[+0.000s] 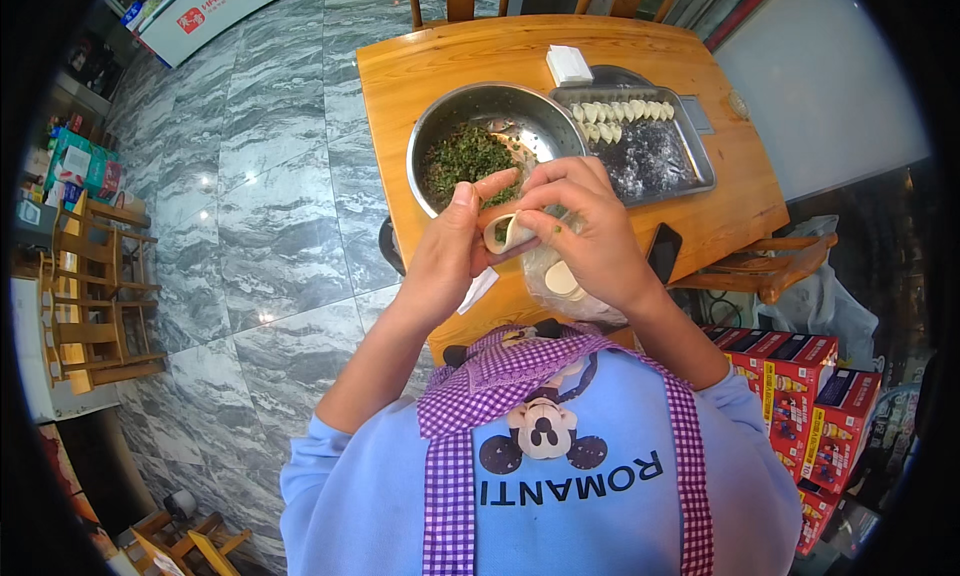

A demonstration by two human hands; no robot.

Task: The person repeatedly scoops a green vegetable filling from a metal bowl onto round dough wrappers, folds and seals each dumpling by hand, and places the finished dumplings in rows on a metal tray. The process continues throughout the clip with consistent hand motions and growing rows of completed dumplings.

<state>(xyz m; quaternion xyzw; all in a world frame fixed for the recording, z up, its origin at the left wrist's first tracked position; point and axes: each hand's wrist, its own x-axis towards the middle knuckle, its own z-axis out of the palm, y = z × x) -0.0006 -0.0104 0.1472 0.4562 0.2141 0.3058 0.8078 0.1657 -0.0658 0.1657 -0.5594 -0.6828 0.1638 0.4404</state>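
Observation:
A round dumpling wrapper (511, 233), folded over green filling, is held between both hands in front of my chest. My left hand (450, 238) supports it from the left, thumb raised. The fingers of my right hand (581, 216) pinch its right side. Beyond the hands stands a large steel bowl (450, 100) of chopped green filling (469, 160). Right of the bowl, a metal tray (694, 156) dusted with flour holds two rows of folded dumplings (622, 112). Below my right hand lies a clear plastic bag (544, 283) with round wrappers (561, 278).
The wooden table (397, 66) also bears a stack of white napkins (568, 65) and a dark phone (664, 252). A wooden chair (780, 268) stands at its right side, near red printed boxes (795, 396). More chairs (97, 291) are at the far left.

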